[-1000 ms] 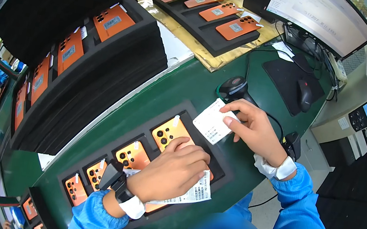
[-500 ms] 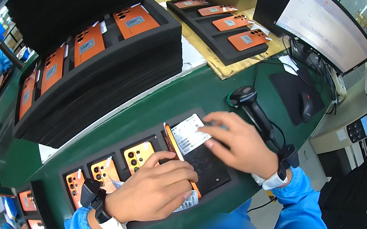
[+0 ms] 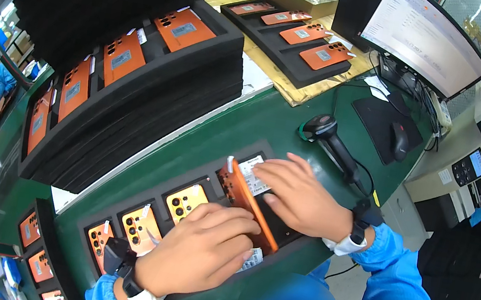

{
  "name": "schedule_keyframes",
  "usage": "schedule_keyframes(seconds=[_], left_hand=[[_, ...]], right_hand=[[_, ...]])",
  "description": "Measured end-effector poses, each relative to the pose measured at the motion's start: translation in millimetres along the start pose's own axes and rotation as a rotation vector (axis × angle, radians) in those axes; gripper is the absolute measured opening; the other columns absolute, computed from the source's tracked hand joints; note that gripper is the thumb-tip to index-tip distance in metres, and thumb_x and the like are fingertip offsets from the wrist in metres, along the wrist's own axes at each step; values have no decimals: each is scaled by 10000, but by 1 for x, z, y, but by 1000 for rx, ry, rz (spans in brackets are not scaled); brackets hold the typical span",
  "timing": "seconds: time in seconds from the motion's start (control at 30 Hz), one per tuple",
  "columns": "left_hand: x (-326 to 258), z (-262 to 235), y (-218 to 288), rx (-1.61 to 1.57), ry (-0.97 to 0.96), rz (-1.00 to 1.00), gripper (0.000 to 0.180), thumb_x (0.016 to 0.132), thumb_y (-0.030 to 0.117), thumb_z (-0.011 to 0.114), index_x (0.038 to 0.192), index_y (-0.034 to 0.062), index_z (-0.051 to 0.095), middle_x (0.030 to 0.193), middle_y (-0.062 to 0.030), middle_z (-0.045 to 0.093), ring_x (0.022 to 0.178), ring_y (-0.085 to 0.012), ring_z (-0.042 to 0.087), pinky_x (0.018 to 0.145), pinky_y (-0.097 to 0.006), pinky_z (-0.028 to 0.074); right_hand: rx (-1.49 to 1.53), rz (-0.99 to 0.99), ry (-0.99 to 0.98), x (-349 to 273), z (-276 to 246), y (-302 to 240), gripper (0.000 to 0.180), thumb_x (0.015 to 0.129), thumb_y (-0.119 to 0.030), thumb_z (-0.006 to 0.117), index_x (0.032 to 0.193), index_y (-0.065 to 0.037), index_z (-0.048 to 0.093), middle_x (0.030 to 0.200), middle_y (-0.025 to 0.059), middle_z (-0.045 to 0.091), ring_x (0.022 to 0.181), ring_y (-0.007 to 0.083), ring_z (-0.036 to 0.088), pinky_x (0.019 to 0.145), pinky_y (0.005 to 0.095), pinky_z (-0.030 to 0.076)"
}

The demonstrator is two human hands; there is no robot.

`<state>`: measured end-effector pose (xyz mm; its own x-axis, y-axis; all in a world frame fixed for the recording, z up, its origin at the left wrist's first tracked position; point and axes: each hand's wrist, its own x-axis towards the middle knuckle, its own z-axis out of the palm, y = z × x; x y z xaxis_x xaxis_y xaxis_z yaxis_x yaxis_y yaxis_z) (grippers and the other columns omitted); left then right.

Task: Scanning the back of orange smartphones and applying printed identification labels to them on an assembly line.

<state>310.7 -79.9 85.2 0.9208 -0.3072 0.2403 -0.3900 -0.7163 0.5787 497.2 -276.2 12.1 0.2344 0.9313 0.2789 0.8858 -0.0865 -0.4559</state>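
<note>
My left fingers [image 3: 225,231] are curled loosely and pressed together, their tips resting against the lower long edge of the orange phone back cover [image 3: 247,203], which is tipped up on its edge in the end slot of the black foam tray [image 3: 198,176]. My left hand [image 3: 197,256] lies over the tray's near side and covers a white paper slip [image 3: 252,259], of which only a corner peeks out beneath the palm. The fingers of my right hand [image 3: 302,197] are spread and nearly flat, laid on the white label [image 3: 254,176] on the cover's upper face, pressing it down rather than gripping. I cannot tell whether the thumb on that side closes under the cover. The tray sits on the green bench [image 3: 270,123] right in front of me, with more orange covers [image 3: 186,202] lying camera-holes-up in the slots to the left. A black handheld scanner [image 3: 334,143] stands just beyond my right hand, near but not touching. Further off sit a stack of foam trays [image 3: 134,100] and a monitor [image 3: 428,35].
</note>
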Motion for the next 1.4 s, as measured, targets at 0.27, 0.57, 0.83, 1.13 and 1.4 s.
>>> schedule_keyframes(seconds=[0.27, 0.57, 0.83, 1.13, 1.4], left_hand=[[-30, -41, 14, -83, 145, -264, 174, 890, 156, 815, 840, 7, 742, 717, -108, 693, 617, -278, 661, 594, -383, 478], [-41, -16, -1, -14, 226, -454, 229, 942, 249, 824, 835, 63, 743, 603, -134, 641, 548, -307, 684, 512, -388, 503], [-60, -36, -14, -147, 58, -667, 265, 944, 220, 813, 1016, -34, 799, 766, -207, 759, 635, -251, 763, 578, -365, 552], [-63, -17, -19, -124, 75, -620, 273, 1002, 296, 704, 1008, 42, 802, 584, -209, 622, 573, -395, 669, 581, -487, 515], [-62, -12, -20, -115, 69, -621, 265, 997, 299, 706, 1034, 58, 811, 588, -204, 636, 585, -391, 679, 591, -494, 527]], right_hand=[[-86, -236, -375, -29, -3, -20, 976, 934, -641, 712, 1676, -114, 359, 1728, 202, 301, 1633, 410, 220, 1281, 663, 183], [625, -80, -224, 14, -15, -36, 816, 911, -410, 852, 1544, -37, 496, 1490, 187, 589, 1333, 375, 602, 1051, 445, 527], [616, 148, -113, 45, -2, -49, 201, 960, -198, 787, 1025, -32, 694, 795, 102, 683, 704, 209, 679, 631, 357, 494], [484, -40, -269, 76, -5, -61, 240, 999, -253, 654, 1035, -30, 739, 869, 166, 765, 841, 339, 762, 757, 427, 573], [444, -58, -297, 77, 6, -55, 230, 985, -250, 635, 937, -35, 702, 841, 150, 753, 788, 348, 736, 711, 454, 535]])
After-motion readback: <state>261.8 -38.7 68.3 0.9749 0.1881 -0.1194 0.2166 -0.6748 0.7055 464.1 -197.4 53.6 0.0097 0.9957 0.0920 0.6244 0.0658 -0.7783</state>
